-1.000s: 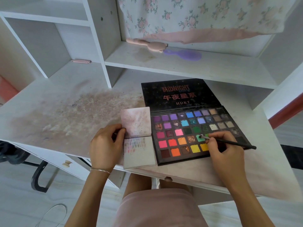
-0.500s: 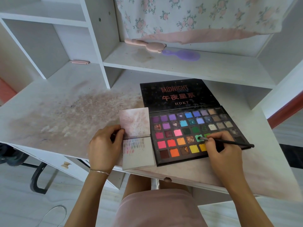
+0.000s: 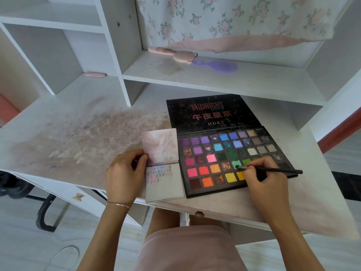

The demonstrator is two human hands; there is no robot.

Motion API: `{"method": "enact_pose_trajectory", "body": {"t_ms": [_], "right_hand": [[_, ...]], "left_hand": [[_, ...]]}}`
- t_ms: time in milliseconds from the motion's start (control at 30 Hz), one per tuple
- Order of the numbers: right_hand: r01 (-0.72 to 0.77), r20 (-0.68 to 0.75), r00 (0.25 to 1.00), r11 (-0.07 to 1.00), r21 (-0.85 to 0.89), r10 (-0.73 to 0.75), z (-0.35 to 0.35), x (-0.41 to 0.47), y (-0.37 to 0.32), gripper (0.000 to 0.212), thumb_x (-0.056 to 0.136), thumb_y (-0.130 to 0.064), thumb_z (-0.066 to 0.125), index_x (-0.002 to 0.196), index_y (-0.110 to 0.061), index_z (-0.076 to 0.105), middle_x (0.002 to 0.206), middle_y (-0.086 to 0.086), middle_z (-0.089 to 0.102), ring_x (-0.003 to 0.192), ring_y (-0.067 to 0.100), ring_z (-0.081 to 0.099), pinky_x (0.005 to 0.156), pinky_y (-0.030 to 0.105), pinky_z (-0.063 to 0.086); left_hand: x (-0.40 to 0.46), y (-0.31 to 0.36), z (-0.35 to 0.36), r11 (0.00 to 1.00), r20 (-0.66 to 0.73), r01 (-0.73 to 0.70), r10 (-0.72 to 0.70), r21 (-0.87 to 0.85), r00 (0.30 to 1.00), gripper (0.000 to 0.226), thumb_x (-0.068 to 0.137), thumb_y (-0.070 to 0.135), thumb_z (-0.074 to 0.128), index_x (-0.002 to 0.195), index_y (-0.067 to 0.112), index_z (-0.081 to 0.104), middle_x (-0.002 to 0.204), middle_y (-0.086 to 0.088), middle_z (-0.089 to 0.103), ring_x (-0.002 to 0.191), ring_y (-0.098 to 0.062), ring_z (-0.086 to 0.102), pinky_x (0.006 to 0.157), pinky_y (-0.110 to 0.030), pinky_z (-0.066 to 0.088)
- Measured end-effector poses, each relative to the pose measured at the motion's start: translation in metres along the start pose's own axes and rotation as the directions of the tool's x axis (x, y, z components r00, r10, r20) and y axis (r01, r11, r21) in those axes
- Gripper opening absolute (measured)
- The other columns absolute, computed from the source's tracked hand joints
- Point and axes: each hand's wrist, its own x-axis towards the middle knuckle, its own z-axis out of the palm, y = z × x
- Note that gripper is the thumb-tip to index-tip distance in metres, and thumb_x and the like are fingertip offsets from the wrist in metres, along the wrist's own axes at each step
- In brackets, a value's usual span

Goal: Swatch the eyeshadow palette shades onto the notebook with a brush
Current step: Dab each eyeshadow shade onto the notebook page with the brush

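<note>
An open black eyeshadow palette (image 3: 220,159) with many coloured pans lies on the white desk, its lid flat behind it. My right hand (image 3: 263,178) grips a thin black brush (image 3: 273,170), whose tip touches a light green pan in the fourth row. Left of the palette lies a small open notebook (image 3: 164,165), with faint colour swatches on its near page. My left hand (image 3: 125,173) holds the notebook's left edge at the fold, thumb on the paper.
The stained white desk (image 3: 78,137) has a shelf unit behind it. A pink brush (image 3: 175,54) and a purple hairbrush (image 3: 218,66) lie on the shelf under a floral cloth (image 3: 234,22). My knees and a desk drawer knob (image 3: 199,213) are below the front edge.
The brush tip has shifted slightly left within the green pan. My left hand and the notebook stay put.
</note>
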Motion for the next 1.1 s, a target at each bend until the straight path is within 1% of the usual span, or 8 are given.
{"method": "enact_pose_trajectory", "body": {"t_ms": [200,367,500,600,667,833,1000,1100], "right_hand": [[0.03,0.005,1.0,0.999,-0.013,-0.03,0.001,0.001,0.0,0.036,0.082,0.004,0.055,0.069,-0.029,0.049,0.072,-0.009,0.057,0.073,-0.015,0.053,0.053,0.002,0.04],[0.079,0.026,0.997,0.997,-0.001,-0.079,0.002,-0.001,-0.002,0.038,0.082,0.005,0.055,0.072,-0.031,0.049,0.075,-0.007,0.057,0.075,-0.006,0.055,0.056,0.004,0.042],[0.156,0.055,0.986,0.985,0.074,-0.16,0.011,-0.007,-0.012,0.024,0.081,-0.011,0.052,0.076,-0.035,0.049,0.075,-0.014,0.057,0.076,-0.005,0.057,0.057,0.004,0.043],[0.148,0.118,0.979,0.975,0.164,-0.169,0.028,-0.015,-0.023,0.02,0.08,-0.015,0.052,0.078,-0.036,0.051,0.072,-0.006,0.058,0.069,0.005,0.058,0.055,0.01,0.046],[0.14,0.186,0.966,0.967,0.211,-0.181,0.042,-0.02,-0.031,0.017,0.08,-0.02,0.054,0.077,-0.037,0.052,0.079,-0.005,0.058,0.066,0.009,0.057,0.054,0.016,0.047],[0.165,0.321,0.918,0.959,0.229,-0.235,0.072,-0.029,-0.046,0.013,0.079,-0.017,0.057,0.077,-0.029,0.055,0.068,-0.01,0.054,0.064,0.009,0.052,0.057,0.019,0.044],[0.177,0.367,0.901,0.968,0.18,-0.233,0.083,-0.03,-0.049,0.01,0.08,-0.011,0.061,0.078,-0.021,0.06,0.072,-0.012,0.057,0.07,0.01,0.053,0.059,0.02,0.044],[0.181,0.372,0.901,0.973,0.146,-0.223,0.083,-0.031,-0.048,0.004,0.079,-0.019,0.058,0.078,-0.021,0.061,0.074,-0.011,0.058,0.072,0.011,0.054,0.061,0.021,0.045]], "left_hand": [[0.001,0.0,0.0,1.0,0.007,-0.003,0.003,-0.009,1.0,0.009,0.08,0.007,0.066,0.087,0.009,0.071,0.075,-0.008,0.069,0.069,-0.026,0.058,0.062,-0.026,0.034],[0.0,0.001,0.0,1.0,0.006,0.005,-0.005,-0.002,1.0,0.009,0.08,0.009,0.066,0.087,0.01,0.071,0.075,-0.007,0.069,0.069,-0.024,0.057,0.061,-0.025,0.034],[0.001,0.001,0.0,1.0,0.007,0.007,-0.007,-0.003,1.0,0.009,0.08,0.009,0.066,0.087,0.01,0.071,0.076,-0.006,0.069,0.071,-0.025,0.058,0.061,-0.024,0.033],[0.001,0.001,0.0,1.0,0.016,0.017,-0.016,-0.006,1.0,0.009,0.081,0.011,0.065,0.088,0.011,0.071,0.077,-0.006,0.069,0.072,-0.025,0.059,0.062,-0.025,0.036],[0.001,0.002,0.0,1.0,0.018,0.016,-0.016,-0.007,1.0,0.009,0.081,0.011,0.065,0.088,0.012,0.071,0.076,-0.006,0.069,0.072,-0.025,0.059,0.061,-0.025,0.036],[0.001,0.002,-0.001,1.0,0.018,0.011,-0.011,-0.012,1.0,0.01,0.081,0.011,0.065,0.088,0.012,0.071,0.076,-0.005,0.069,0.07,-0.023,0.058,0.06,-0.024,0.034],[0.001,0.002,-0.002,1.0,0.011,0.001,-0.001,-0.009,1.0,0.009,0.08,0.011,0.066,0.087,0.013,0.071,0.075,-0.003,0.069,0.069,-0.021,0.058,0.058,-0.022,0.031],[0.001,0.001,-0.002,1.0,0.013,0.003,-0.003,-0.005,1.0,0.009,0.08,0.012,0.066,0.087,0.013,0.071,0.076,-0.004,0.069,0.071,-0.022,0.059,0.059,-0.023,0.033]]}}
